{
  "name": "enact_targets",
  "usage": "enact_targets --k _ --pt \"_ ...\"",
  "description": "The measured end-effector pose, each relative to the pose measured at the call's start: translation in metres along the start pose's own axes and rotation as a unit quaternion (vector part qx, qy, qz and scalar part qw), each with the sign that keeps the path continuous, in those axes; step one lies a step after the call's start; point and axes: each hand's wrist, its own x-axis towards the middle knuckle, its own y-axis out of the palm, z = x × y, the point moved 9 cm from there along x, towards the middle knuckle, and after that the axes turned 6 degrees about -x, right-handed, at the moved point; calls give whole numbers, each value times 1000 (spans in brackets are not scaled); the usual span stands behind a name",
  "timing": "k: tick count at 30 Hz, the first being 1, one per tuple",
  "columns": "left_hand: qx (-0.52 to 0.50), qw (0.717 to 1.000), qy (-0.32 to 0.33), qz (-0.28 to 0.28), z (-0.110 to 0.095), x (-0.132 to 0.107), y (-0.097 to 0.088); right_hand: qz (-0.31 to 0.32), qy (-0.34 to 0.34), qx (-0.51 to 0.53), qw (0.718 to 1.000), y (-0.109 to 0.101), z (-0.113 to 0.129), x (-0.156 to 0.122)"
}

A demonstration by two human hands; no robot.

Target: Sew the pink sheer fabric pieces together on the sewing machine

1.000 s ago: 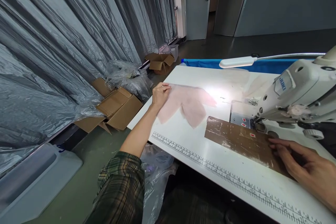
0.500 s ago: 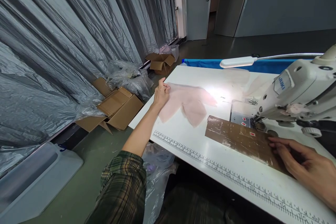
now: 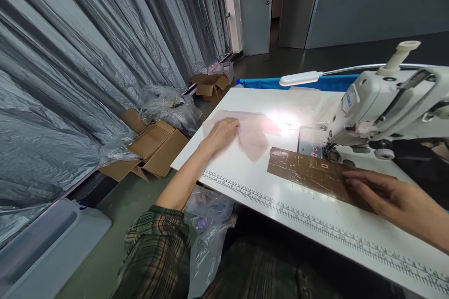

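A sheer pale-pink fabric piece point(image 3: 253, 141) lies spread on the white sewing table, its lower edge notched. Over its left part is my left hand point(image 3: 222, 133), fingers bent together and closed on the cloth near the notch; the fingertips are partly hidden. My right hand point(image 3: 380, 191) rests at the right end of a flat brown taped strip point(image 3: 305, 173), fingers extended and holding nothing. Just beyond that strip stands a white sewing machine point(image 3: 372, 107), its presser foot and metal plate point(image 3: 308, 145) beside the strip's far edge.
A lamp point(image 3: 300, 78) lights the table behind the fabric, where more pale pieces point(image 3: 305, 98) lie. A printed ruler point(image 3: 280, 205) runs along the near edge. Open cardboard boxes point(image 3: 164, 147), plastic wrap point(image 3: 171, 103) and a grey bin point(image 3: 80, 238) stand on the floor at left.
My left hand has left the fabric's upper left corner and come inward and nearer, over the cloth. The fabric stays about where it was. My right hand remains on the strip. The view has shifted slightly.
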Motion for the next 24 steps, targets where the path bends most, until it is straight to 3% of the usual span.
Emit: enact_targets --k 3,6,9,12,14,16,19,20,22,24 --pt "-30 997 46 58 -47 -18 16 38 -94 45 994 2 45 -8" --pt "-140 971 159 109 -111 -41 24 27 -183 51 981 5 93 -12" --pt "-254 924 247 143 -166 -62 18 1 -270 64 961 9 127 -14" --pt "-332 892 257 166 -195 -71 8 17 -293 92 951 14 138 -16" --pt "-387 880 216 172 -199 -70 1 92 -255 125 954 21 135 -18" --pt "-481 848 133 177 -192 -68 -2 209 -184 173 945 31 127 -26" --pt "-604 776 -14 181 -173 -65 5 341 -84 257 901 34 113 -45" --pt "-616 767 -49 176 -166 -64 9 367 -58 278 886 34 107 -50" --pt "-601 778 -90 160 -151 -60 17 402 -1 317 859 34 88 -54" --pt "-560 811 -105 134 -137 -52 26 409 63 350 840 37 63 -49"
